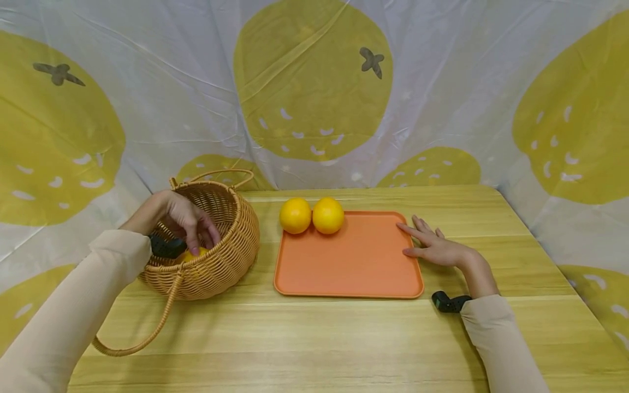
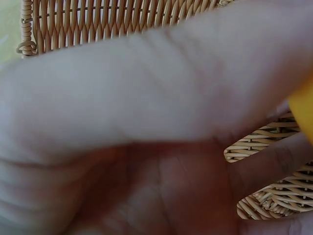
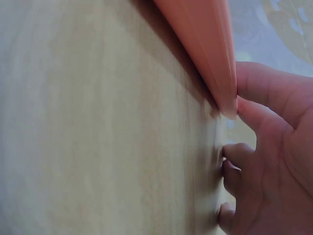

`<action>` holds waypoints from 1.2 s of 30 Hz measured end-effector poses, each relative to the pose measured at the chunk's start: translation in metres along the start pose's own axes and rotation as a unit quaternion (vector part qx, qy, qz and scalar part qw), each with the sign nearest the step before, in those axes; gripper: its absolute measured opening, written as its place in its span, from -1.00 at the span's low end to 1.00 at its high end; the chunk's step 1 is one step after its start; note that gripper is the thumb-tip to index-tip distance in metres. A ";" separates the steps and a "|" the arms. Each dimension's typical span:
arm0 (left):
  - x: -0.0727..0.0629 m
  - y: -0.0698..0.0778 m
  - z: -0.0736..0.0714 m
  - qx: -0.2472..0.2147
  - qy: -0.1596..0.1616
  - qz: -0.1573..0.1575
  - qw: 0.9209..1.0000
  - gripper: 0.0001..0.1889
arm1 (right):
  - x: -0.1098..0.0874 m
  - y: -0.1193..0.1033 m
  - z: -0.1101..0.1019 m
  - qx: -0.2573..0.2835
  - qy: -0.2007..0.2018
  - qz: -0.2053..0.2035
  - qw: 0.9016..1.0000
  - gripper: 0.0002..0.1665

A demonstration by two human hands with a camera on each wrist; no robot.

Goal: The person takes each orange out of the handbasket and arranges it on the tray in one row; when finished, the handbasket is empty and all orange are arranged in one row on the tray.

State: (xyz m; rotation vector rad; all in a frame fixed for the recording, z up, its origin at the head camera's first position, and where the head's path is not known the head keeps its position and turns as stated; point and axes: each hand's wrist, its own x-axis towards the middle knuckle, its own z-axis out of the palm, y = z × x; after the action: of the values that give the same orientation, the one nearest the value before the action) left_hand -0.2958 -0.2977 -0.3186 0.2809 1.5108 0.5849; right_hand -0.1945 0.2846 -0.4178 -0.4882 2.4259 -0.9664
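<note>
A yellow-orange orange (image 1: 190,256) lies low inside the wicker basket (image 1: 248,240), mostly hidden by its rim and my wrist. Reaching down into the basket, my left hand (image 1: 189,218) has its thumb and fingers about this orange; in the left wrist view the orange (image 2: 304,107) shows between them at the right edge. Two more oranges, a left one (image 1: 295,215) and a right one (image 1: 328,215), sit side by side at the far left corner of the orange-coloured tray (image 1: 349,262). My right hand (image 1: 437,246), fingers spread, touches the tray's right rim (image 3: 222,83).
The basket tilts toward me, one handle (image 1: 142,346) lying down toward the table's near left and another handle (image 1: 236,173) standing behind. The wooden table (image 1: 314,338) meets a fruit-printed cloth (image 1: 432,98) at the back and sides.
</note>
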 end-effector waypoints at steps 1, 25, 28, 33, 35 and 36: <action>-0.001 0.000 0.000 0.002 0.010 -0.004 1.000 -0.68 | 0.000 0.000 0.000 -0.001 0.000 0.001 1.000 -0.04; -0.017 -0.005 -0.001 0.009 0.210 0.053 0.976 -0.50 | 0.001 0.000 -0.001 0.004 0.000 0.000 1.000 -0.02; -0.017 -0.006 -0.002 0.004 0.221 0.055 0.974 -0.48 | 0.001 0.001 -0.001 0.004 -0.001 -0.002 1.000 0.00; -0.014 -0.008 -0.003 -0.003 0.185 0.063 0.981 -0.44 | 0.001 -0.001 0.000 0.000 -0.001 -0.002 1.000 -0.02; -0.012 -0.008 -0.004 -0.007 0.158 0.067 0.985 -0.44 | 0.000 -0.002 0.000 -0.002 -0.001 0.000 1.000 -0.04; -0.011 -0.009 -0.004 -0.010 0.145 0.069 0.987 -0.44 | 0.000 -0.003 0.000 -0.003 0.000 0.000 1.000 -0.04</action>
State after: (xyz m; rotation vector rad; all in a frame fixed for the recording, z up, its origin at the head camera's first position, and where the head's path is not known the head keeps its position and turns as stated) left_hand -0.2977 -0.3119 -0.3137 0.2953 1.7748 0.7766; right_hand -0.1939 0.2827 -0.4161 -0.4895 2.4283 -0.9597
